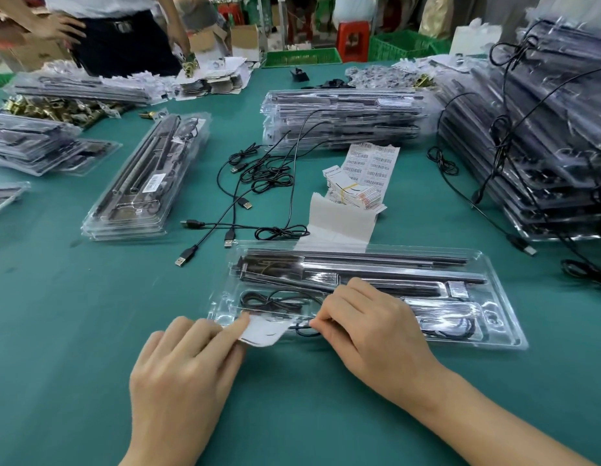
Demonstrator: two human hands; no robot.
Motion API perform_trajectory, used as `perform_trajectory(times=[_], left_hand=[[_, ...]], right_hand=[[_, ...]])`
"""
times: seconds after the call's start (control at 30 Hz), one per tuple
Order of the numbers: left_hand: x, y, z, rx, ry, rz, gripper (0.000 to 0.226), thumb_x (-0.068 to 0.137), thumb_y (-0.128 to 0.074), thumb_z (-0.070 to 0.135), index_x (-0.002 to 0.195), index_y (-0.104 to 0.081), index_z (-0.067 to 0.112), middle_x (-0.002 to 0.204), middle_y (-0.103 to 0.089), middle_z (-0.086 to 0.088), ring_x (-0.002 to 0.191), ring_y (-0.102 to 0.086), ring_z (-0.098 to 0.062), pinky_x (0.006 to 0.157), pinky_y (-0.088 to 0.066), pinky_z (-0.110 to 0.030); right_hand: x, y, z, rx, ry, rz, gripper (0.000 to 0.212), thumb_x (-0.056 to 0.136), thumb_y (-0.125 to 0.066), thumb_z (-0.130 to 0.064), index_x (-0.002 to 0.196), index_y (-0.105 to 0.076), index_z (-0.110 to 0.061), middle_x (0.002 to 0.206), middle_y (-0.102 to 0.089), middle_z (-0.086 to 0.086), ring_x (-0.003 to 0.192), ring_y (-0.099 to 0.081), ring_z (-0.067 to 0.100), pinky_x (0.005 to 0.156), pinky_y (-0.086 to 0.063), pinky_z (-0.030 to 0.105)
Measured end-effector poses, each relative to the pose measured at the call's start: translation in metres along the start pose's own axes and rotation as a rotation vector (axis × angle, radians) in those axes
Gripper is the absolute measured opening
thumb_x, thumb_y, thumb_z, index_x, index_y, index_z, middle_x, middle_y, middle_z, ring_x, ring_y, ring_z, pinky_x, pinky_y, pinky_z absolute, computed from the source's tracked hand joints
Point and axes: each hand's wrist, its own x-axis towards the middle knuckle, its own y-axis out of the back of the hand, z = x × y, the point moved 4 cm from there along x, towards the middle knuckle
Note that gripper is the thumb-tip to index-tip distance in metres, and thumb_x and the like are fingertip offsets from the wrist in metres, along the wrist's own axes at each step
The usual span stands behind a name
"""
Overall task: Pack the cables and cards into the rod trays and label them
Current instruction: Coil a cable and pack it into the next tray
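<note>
Head view: both hands are working at the near edge of a clear rod tray [460, 346] that is lying lengthwise on the green tabletop [90, 314]. The left hand [188, 361] is pinching the left edge of a white card [263, 332], and the right hand [369, 327] is pinching its right edge, fingers curled, so the card is spanning the gap between them over the tray's front compartment. Black rods [376, 267] are filling the tray's far channels, and a coiled black cable [275, 302] is already sitting in the pocket just behind the card. Judging by this, the card-packing step is under way. The next move is likely calling for the card to be pressed flat into its recess without snagging the cable loop beside the right fingertips. After that, a sticker from the barcode label sheet [373, 166], lying farther back beside a banded bundle of cards [353, 193], should be going onto the tray. Loose USB cables [258, 183] are waiting mid-table, with stacks of trays [343, 119] behind them.
</note>
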Motion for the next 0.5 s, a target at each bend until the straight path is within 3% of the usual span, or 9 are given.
perform_trajectory(times=[0.1, 0.17, 0.23, 0.27, 0.37, 0.43, 0.5], left_hand=[[-0.001, 0.011, -0.007, -0.202, 0.096, 0.017, 0.013, 0.094, -0.064, 0.021, 0.087, -0.075, 0.018, 0.091, -0.059, 0.0, 0.08, -0.05, -0.022, 0.076, -0.046, -0.031], [-0.003, 0.016, -0.018, -0.53, 0.269, -0.106, 0.016, 0.099, -0.054, 0.023, 0.09, -0.067, 0.025, 0.095, -0.066, 0.008, 0.082, -0.06, -0.015, 0.084, -0.046, -0.019], [-0.01, 0.018, -0.026, -0.789, 0.455, -0.333, 0.023, 0.106, -0.051, 0.017, 0.09, -0.063, 0.029, 0.076, -0.069, 0.005, 0.064, -0.065, -0.013, 0.069, -0.048, -0.018], [-0.014, 0.018, -0.025, -0.822, 0.464, -0.462, 0.026, 0.106, -0.051, 0.012, 0.093, -0.063, 0.031, 0.068, -0.066, 0.005, 0.056, -0.061, -0.012, 0.062, -0.047, -0.018], [-0.023, 0.018, -0.019, -0.589, 0.332, -0.697, 0.023, 0.099, -0.044, 0.037, 0.111, -0.05, 0.056, 0.057, -0.056, 0.009, 0.058, -0.049, -0.007, 0.057, -0.04, -0.017], [-0.022, 0.02, -0.017, -0.463, 0.322, -0.674, 0.026, 0.089, -0.035, 0.047, 0.11, -0.041, 0.06, 0.058, -0.053, 0.002, 0.065, -0.049, -0.011, 0.059, -0.041, -0.023], [-0.019, 0.021, -0.015, -0.495, 0.395, -0.631, 0.014, 0.096, -0.037, 0.052, 0.1, -0.049, 0.056, 0.055, -0.051, 0.003, 0.06, -0.047, -0.012, 0.057, -0.041, -0.029]], right_hand=[[0.0, -0.001, 0.001, -0.003, 0.004, 0.003, 0.019, 0.097, -0.066, -0.023, 0.08, -0.06, -0.016, 0.078, -0.055, -0.007, 0.073, -0.046, 0.015, 0.058, -0.04, 0.025], [0.0, -0.001, 0.001, -0.01, 0.011, 0.005, 0.018, 0.098, -0.066, -0.023, 0.081, -0.061, -0.017, 0.078, -0.056, -0.007, 0.072, -0.047, 0.015, 0.058, -0.041, 0.025], [0.0, -0.002, 0.0, -0.025, 0.013, 0.006, 0.017, 0.098, -0.066, -0.023, 0.082, -0.062, -0.018, 0.079, -0.056, -0.008, 0.073, -0.048, 0.015, 0.057, -0.041, 0.024], [0.0, -0.002, 0.0, -0.032, 0.013, 0.006, 0.017, 0.098, -0.066, -0.023, 0.082, -0.062, -0.018, 0.079, -0.056, -0.008, 0.073, -0.048, 0.014, 0.056, -0.041, 0.024], [0.0, -0.002, 0.001, -0.029, 0.007, 0.002, 0.018, 0.099, -0.064, -0.024, 0.083, -0.062, -0.019, 0.08, -0.056, -0.009, 0.075, -0.049, 0.014, 0.056, -0.04, 0.023], [-0.001, -0.002, 0.0, -0.031, 0.013, -0.002, 0.018, 0.1, -0.063, -0.025, 0.084, -0.062, -0.018, 0.08, -0.056, -0.008, 0.075, -0.049, 0.014, 0.058, -0.039, 0.022], [-0.001, -0.001, 0.0, -0.024, 0.017, -0.004, 0.018, 0.1, -0.062, -0.025, 0.084, -0.062, -0.018, 0.08, -0.056, -0.008, 0.075, -0.049, 0.014, 0.058, -0.041, 0.023]])
